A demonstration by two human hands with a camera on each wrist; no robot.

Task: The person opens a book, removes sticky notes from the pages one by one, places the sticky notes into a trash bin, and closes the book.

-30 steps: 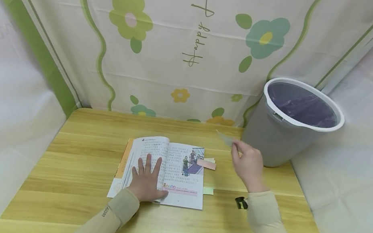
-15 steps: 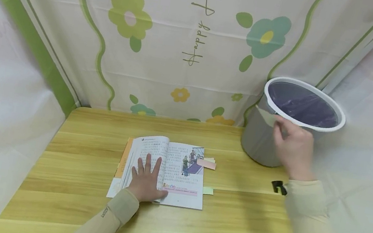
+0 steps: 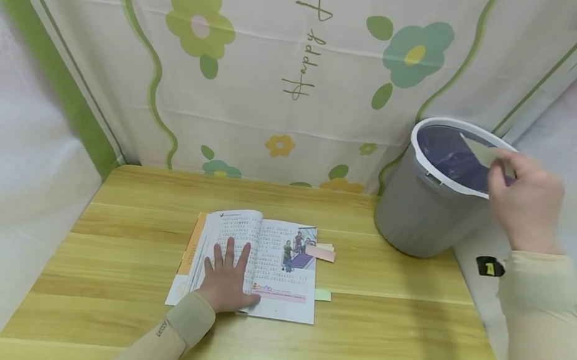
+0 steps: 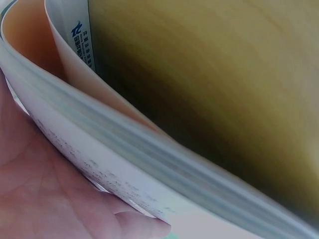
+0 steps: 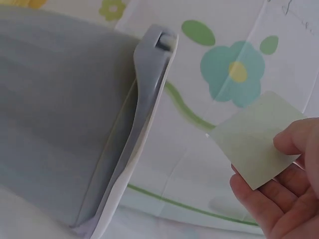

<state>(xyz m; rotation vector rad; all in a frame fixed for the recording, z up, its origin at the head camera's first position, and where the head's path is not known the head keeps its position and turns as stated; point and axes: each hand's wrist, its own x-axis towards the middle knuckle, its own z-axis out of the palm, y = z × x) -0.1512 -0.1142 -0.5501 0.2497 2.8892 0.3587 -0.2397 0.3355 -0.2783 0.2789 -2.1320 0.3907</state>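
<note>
An open book (image 3: 280,304) lies on the table, its left pages bulging upward. My left hand (image 3: 224,283) rests on it with spread fingers, pressing the left page near the spine. In the left wrist view the palm (image 4: 45,189) lies against the curved pages (image 4: 124,144). Between thumb and fingers my right hand (image 3: 531,196) pinches a pale green paper slip (image 5: 254,137), square in the right wrist view. In the head view that hand is raised over the right side of the grey trash bin (image 3: 425,208), with the slip above its mouth.
Pink (image 3: 321,253) and green paper tabs (image 3: 323,295) stick out from the book's right edge. The bin has a white rim (image 3: 423,154) and a purple liner (image 3: 443,148). A flowered curtain (image 3: 255,105) hangs behind the wooden table (image 3: 137,206).
My right hand has moved right and upward with the paper slip, from above the table beside the book to over the bin's mouth. The left hand has stayed on the book.
</note>
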